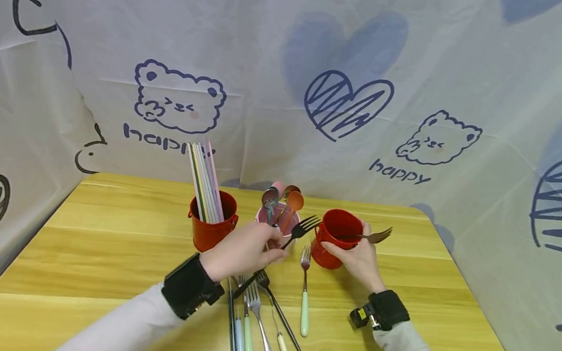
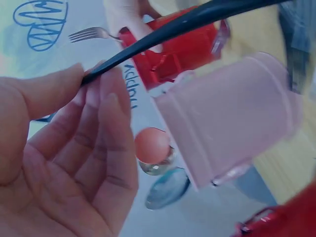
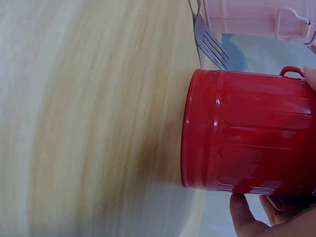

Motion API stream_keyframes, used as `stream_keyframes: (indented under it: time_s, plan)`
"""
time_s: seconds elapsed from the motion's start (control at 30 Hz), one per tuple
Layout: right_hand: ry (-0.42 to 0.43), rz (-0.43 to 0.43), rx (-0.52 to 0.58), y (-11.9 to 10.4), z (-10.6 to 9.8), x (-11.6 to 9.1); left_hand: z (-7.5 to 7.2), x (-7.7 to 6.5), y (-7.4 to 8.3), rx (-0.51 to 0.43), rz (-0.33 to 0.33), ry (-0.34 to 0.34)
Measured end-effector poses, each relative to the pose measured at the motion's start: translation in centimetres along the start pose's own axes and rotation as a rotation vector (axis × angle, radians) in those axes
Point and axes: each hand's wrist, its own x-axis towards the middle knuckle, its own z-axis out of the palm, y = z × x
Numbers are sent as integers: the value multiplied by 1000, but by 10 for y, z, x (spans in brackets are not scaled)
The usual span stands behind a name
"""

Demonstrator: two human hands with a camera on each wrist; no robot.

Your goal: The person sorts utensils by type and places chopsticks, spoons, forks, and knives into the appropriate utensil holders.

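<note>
My left hand pinches a black fork between thumb and fingertips, its tines pointing up and right beside the right-hand red bucket. In the left wrist view the dark handle slants up from those fingertips. My right hand grips that red bucket by its side, thumb near the rim. A copper-brown fork leans out of the bucket over its right rim. Just left of the bucket lies a fork with a mint-green handle, tines toward the back.
Several forks lie in a loose bunch at the table's front. A pink bucket with several spoons stands at the back middle. Left of it, another red bucket holds pale sticks. A printed cloth hangs behind the table.
</note>
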Motion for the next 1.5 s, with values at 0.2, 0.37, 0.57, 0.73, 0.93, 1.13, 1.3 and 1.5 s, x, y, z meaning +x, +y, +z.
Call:
stream_keyframes:
  time_s: [0.2, 0.37, 0.57, 0.73, 0.93, 1.13, 1.3, 1.5]
  plan:
    - [-1, -1, -13, 0, 0, -2, 1, 21, 16, 3, 34, 117]
    - [2, -10, -15, 0, -1, -2, -1, 37, 28, -18, 59, 206]
    - [-1, -9, -29, 0, -1, -1, -1, 53, 37, -48, 133, 345]
    - [-7, -1, -48, 1, -1, -1, 3, 68, 42, -90, 185, 452]
    - [-11, -11, -48, 0, -1, -1, 11, 82, 45, -102, 246, 551]
    - [-19, -17, -55, 1, -1, -2, 24, 92, 43, -109, 242, 571]
    - [-23, -27, -52, 2, -2, -2, 35, 98, 41, -104, 239, 548]
    - [-23, -27, -63, 2, -3, -1, 49, 103, 37, -50, 218, 491]
